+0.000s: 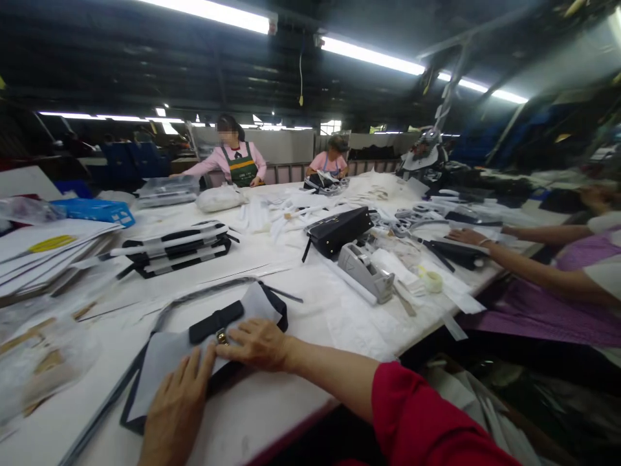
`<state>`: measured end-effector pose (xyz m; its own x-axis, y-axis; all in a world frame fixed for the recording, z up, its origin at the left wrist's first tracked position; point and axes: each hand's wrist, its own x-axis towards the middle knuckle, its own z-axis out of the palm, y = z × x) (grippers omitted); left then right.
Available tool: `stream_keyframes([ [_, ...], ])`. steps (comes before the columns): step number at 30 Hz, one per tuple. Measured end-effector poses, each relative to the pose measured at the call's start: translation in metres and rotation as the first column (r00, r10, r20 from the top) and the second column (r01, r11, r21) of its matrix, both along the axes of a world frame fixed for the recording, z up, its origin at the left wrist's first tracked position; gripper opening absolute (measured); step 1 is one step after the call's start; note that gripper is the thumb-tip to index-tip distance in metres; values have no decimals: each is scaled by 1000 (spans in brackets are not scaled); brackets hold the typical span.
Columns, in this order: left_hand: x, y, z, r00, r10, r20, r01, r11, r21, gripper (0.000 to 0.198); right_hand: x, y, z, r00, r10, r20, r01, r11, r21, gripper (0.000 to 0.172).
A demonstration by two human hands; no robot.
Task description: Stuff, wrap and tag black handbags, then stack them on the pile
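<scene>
Worktable point(252, 414): stretching white beneath tube lights point(373, 57).
Black handbag point(220, 318): lying at the table's near edge, pale sheet point(167, 356) covering its face.
Left hand point(177, 401): resting open on the sheet.
Right hand point(259, 343): fingers bending at the gold clasp point(222, 336); whether they're gripping, I cannot tell.
Tape dispenser point(363, 272): standing beyond, rightward.

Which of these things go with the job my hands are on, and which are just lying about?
Likely part of the job:
black bag, beneath your left hand and right hand
pale sheet over it
gold-coloured clasp, by your right hand

Apparently just lying about, untouched by you:
tape dispenser
tape roll
blue box
</scene>
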<state>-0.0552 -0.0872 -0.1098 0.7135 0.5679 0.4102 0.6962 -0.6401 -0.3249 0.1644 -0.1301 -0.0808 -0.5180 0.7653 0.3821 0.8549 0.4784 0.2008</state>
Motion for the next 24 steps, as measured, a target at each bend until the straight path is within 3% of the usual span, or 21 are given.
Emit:
stream_keyframes([
  [3, -2, -1, 0, 999, 3, -38, -3, 1000, 15, 58, -2, -7, 10, 999, 32, -13, -32, 999, -13, 36],
  [7, -7, 2, -3, 999, -6, -36, 6, 1000, -11, 61, 24, -21, 45, 965, 153, -212, -161, 987, -23, 39],
  [8, -8, 3, -5, 1000, -8, -24, 8, 1000, -17, 63, 39, -25, 53, 951, 95, -294, -107, 994, -26, 39],
  [10, -9, 4, -9, 1000, -5, 5, 5, 1000, -23, 68, 78, -36, 62, 883, -206, -421, 176, 978, -110, 33],
  [11, -9, 5, -11, 1000, -3, 20, 3, 1000, -23, 70, 100, -42, 63, 803, -411, -431, 364, 912, -190, 31],
  [12, -8, 5, -13, 999, -1, 34, 2, 1000, -22, 72, 123, -48, 63, 688, -610, -394, 542, 792, -281, 30],
  [15, -7, 6, -17, 998, 13, 64, -12, 1000, -20, 75, 179, -65, 52, 500, -802, -327, 717, 595, -362, 29],
  [17, -6, 6, -19, 998, 20, 67, -19, 1000, -18, 76, 199, -74, 40, 409, -862, -299, 763, 503, -407, 27],
  [20, -5, 5, -18, 997, 19, 81, -19, 1000, -4, 79, 208, -79, 27, 306, -907, -290, 784, 413, -464, 24],
  [24, -3, 2, -15, 991, 14, 132, -13, 1000, -12, 84, 210, -77, 34, 240, -902, -358, 762, 404, -506, 20],
])
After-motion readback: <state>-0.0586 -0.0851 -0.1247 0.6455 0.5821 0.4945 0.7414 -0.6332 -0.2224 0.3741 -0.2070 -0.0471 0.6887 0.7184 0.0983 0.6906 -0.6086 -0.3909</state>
